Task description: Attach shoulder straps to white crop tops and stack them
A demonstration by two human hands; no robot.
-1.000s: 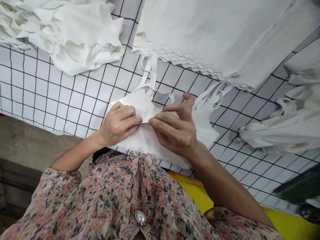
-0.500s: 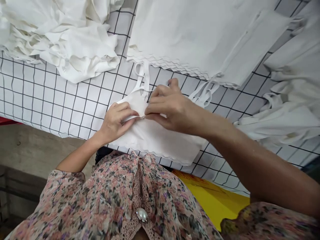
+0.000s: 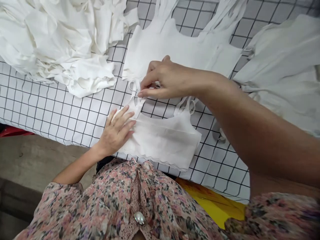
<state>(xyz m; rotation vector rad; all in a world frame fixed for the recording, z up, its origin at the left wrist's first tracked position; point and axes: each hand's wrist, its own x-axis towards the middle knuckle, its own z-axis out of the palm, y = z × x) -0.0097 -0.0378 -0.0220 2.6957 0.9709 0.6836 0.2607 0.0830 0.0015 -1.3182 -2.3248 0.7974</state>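
Just now, the person's right hand (image 3: 162, 80) has moved off the front of the white scalloped-hem camisole (image 3: 160, 140) and is reaching up to its narrow straps (image 3: 136, 100). Those fingertips are curling in around the strap ends, but I cannot tell whether they are gripping anything. The left hand (image 3: 115, 131), wearing a ring (image 3: 112, 124), is lying open and flat, its fingers spread, pressing the camisole down rather than clenching it.

The camisole is lying just inside the near edge of the tabletop, around the middle of that edge, with its hem almost touching the person's floral blouse (image 3: 120, 196), which is fastened with a pearl brooch (image 3: 139, 218). A yellow sheet (image 3: 212, 206) is showing below the tabletop's near edge, on the right.

Farther out, a crumpled heap of white fabric (image 3: 57, 50) is sitting toward the far left corner of the grid-printed table cover (image 3: 50, 110). A flat stack of white camisoles (image 3: 170, 46) is lying along the far edge, just beyond the right hand, and more white garments (image 3: 282, 66) are spreading toward the right corner.
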